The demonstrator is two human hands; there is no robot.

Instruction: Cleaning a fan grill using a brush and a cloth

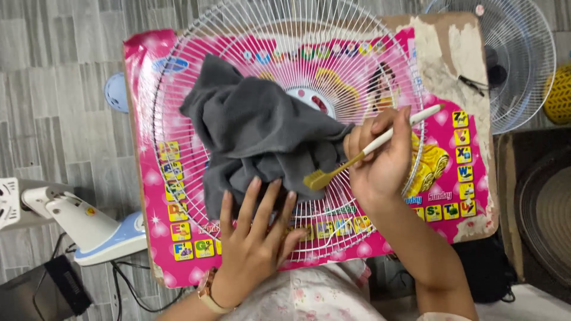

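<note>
- I see my left hand (253, 238) at six o'clock, fingers spread and released, pressing flat on the round white wire fan grille (178, 113) and touching the lower edge of the crumpled dark grey cloth (262, 134)
- My right hand (380, 157) at four o'clock is clenched around the white-handled toothbrush with yellow bristles (369, 148), its head pointing toward eight o'clock, touching the cloth's edge
- The cloth lies in the centre of the grille
- The grille rests on a small pink table with a picture-and-letter top (470, 172)
- At nine o'clock stands a white and blue fan base (89, 229); at two o'clock, another white fan guard (523, 65)
</note>
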